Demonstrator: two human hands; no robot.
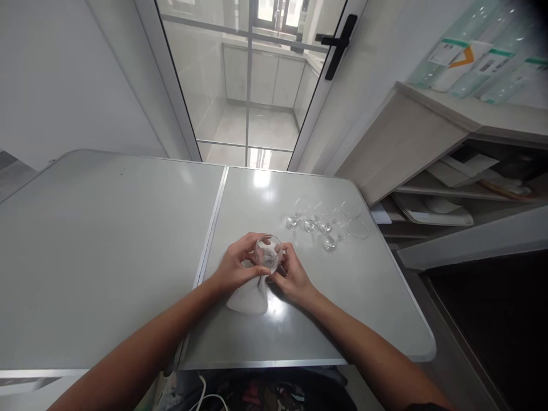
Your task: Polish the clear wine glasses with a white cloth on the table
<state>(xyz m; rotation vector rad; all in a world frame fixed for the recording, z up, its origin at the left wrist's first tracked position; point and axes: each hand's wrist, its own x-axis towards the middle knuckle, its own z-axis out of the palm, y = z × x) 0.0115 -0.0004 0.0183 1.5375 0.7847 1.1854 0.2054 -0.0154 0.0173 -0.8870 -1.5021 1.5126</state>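
The left hand point(240, 261) is curved around the near-clear glass point(269, 258), its fingers along the far side and its thumb along the near side. The right hand point(295, 278) is closed in on the same glass from the other flank, fingers bent and thumb low by the base of the bowl. The glass is thus between the two hands, above the table point(149, 245), its round mouth turned up toward the viewer. Just below the left hand, toward the person, spreads a pale piece of cloth point(248, 298) (at least it looks like cloth), narrowing upward to the underside of the grip; whether either hand pinches it, I cannot tell.

Beyond the right hand, farther out and to its right, stands a group of stemmed glasses point(327, 227); four round feet show plainly, while the clear bowls are hard to make out. A metal seam point(213, 214) crosses the table just left of the left hand. Well ahead of both hands is a glazed door point(248, 91). Far to the right of the right hand, a shelf unit point(428, 128) carries clear bottles point(483, 65) on top.
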